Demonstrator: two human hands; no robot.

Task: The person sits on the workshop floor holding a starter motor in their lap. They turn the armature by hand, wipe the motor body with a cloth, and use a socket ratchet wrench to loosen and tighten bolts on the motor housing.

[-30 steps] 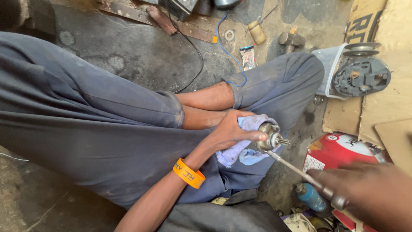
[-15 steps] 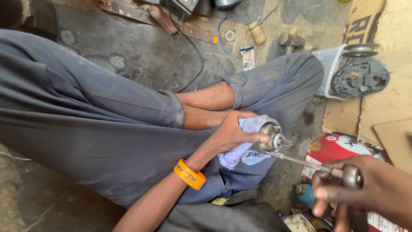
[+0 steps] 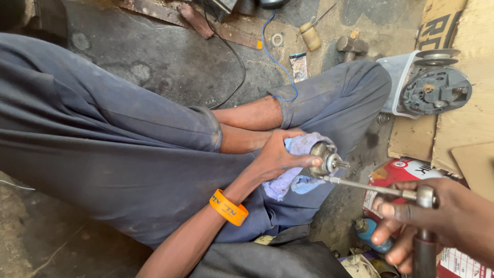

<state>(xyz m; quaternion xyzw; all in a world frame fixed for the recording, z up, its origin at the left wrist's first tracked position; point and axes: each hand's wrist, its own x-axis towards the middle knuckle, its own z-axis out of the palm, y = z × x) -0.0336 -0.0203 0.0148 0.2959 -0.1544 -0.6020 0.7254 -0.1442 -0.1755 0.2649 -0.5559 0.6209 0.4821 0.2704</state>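
Left hand [image 3: 275, 157] fingers closed round a small metal motor part [image 3: 325, 158] wrapped in a pale blue rag [image 3: 288, 185], over the lap. Right hand [image 3: 437, 221] fingers closed on a ratchet wrench [image 3: 381, 191], tip touching the part. Red-and-white carton [image 3: 399, 172] beneath; brown cardboard [image 3: 463, 128] right.

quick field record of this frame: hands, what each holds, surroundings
left hand: holds small metal motor part wrapped in pale blue rag
right hand: grips ratchet wrench, extension bar reaching the part
wrist: orange band
posture: seated, legs crossed, grey trousers
nearby: dark round housing on cardboard, red carton
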